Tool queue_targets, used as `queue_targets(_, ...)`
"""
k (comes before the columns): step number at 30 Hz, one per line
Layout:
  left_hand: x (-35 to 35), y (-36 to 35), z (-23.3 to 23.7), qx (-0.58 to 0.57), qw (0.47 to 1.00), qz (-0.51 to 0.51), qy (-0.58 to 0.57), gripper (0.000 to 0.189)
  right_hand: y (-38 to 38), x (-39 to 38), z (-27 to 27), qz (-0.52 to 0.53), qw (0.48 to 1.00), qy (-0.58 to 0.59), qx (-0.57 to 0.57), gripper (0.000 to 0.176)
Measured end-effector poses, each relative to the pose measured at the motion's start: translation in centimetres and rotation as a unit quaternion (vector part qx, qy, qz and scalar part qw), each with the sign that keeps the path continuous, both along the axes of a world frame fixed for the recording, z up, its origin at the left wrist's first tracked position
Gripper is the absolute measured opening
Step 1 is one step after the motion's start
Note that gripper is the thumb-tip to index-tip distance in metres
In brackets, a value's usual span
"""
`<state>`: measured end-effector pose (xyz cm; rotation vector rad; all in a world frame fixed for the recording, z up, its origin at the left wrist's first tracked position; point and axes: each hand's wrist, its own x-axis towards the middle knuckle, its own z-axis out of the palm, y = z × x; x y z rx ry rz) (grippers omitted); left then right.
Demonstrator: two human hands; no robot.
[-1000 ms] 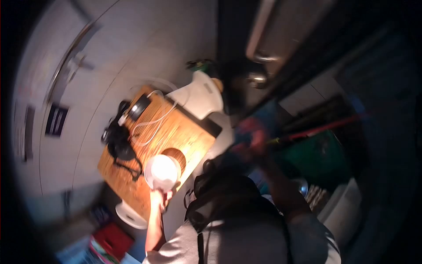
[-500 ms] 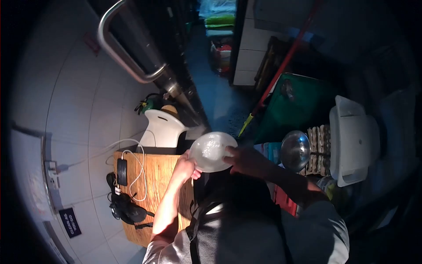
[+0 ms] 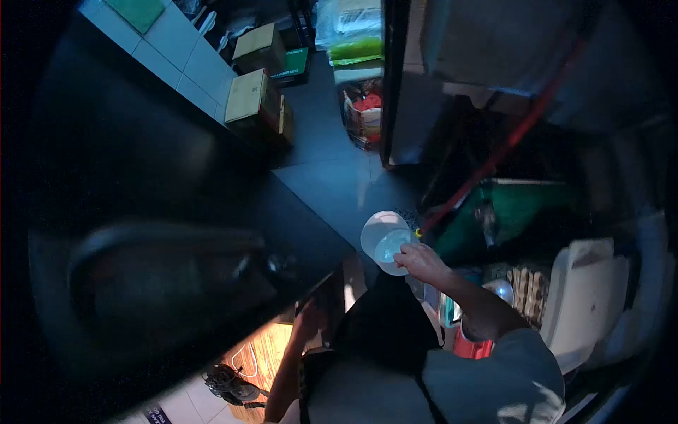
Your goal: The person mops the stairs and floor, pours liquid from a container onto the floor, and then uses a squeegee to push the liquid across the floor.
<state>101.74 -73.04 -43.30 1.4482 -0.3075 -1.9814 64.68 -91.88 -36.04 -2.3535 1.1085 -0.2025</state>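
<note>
A round whitish bowl (image 3: 378,237) hangs in front of me, its inside pale and shiny. My right hand (image 3: 421,263) is shut on its right rim, thumb and fingers pinching the edge. Lower down on the left, my left hand (image 3: 309,321) is away from the bowl, in shadow at the lower edge of a dark door (image 3: 176,283). Its fingers are too dim to make out. A blurred metal handle (image 3: 169,230) runs across the door.
A wooden table (image 3: 272,343) with a black bag (image 3: 233,385) stands at lower left. Cardboard boxes (image 3: 247,99) and a filled bag (image 3: 366,116) sit beyond the doorway. On the right are a red pole (image 3: 522,131), egg trays (image 3: 526,290) and a white plastic tub (image 3: 586,297).
My left hand has let go of the bowl and moved down beside the door. The right hand keeps the bowl, now further right. The door has swung open across the left, showing boxes beyond.
</note>
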Motion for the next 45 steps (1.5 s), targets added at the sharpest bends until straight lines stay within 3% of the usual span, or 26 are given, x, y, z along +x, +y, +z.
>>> queue_targets(4, -2.0, 2.1, 1.1, 0.088, 0.973, 0.000, -0.214, 0.052, -9.8, 1.9, -7.7, -0.021, 1.000, -0.007, 0.012, 0.005)
queue_targets(7, -2.9, 2.2, 1.6, 0.138, 0.959, 0.029, -0.245, 0.052, -18.1, 5.1, -13.5, -0.061, 0.995, 0.044, 0.062, 0.010)
queue_targets(9, -3.5, 2.5, 1.9, 0.163, 0.953, 0.048, -0.252, 0.051, -23.6, 7.3, -13.3, 0.037, 0.995, 0.046, -0.078, 0.013)
queue_targets(15, -5.5, 3.0, 2.4, 0.212, 0.940, 0.089, -0.253, 0.050, -39.5, 15.9, -12.6, 0.054, 0.985, 0.158, -0.032, 0.022)
queue_targets(17, -5.9, 3.2, 2.6, 0.225, 0.936, 0.097, -0.251, 0.049, -43.8, 17.7, -12.5, 0.105, 0.971, 0.199, -0.078, 0.025)
queue_targets(22, -6.6, 3.5, 3.0, 0.244, 0.931, 0.111, -0.249, 0.048, -49.8, 20.5, -10.1, 0.094, 0.962, 0.248, -0.062, 0.030)
queue_targets(31, -6.6, 4.1, 3.3, 0.241, 0.931, 0.094, -0.258, 0.046, -50.0, 16.3, -9.1, 0.004, 0.984, 0.054, -0.170, 0.021)
queue_targets(38, -4.5, 5.5, 3.2, 0.193, 0.936, 0.036, -0.291, 0.044, -41.4, 11.9, -8.4, -0.055, 0.982, -0.001, -0.181, 0.016)
queue_targets(41, -2.9, 7.2, 3.1, 0.152, 0.938, -0.012, -0.312, 0.044, -36.8, 10.7, -11.7, -0.104, 0.986, -0.039, -0.126, 0.020)
queue_targets(45, -1.4, 11.2, 2.2, 0.097, 0.933, -0.069, -0.340, 0.043, -28.7, 9.7, -10.6, -0.072, 0.990, 0.104, -0.057, 0.029)
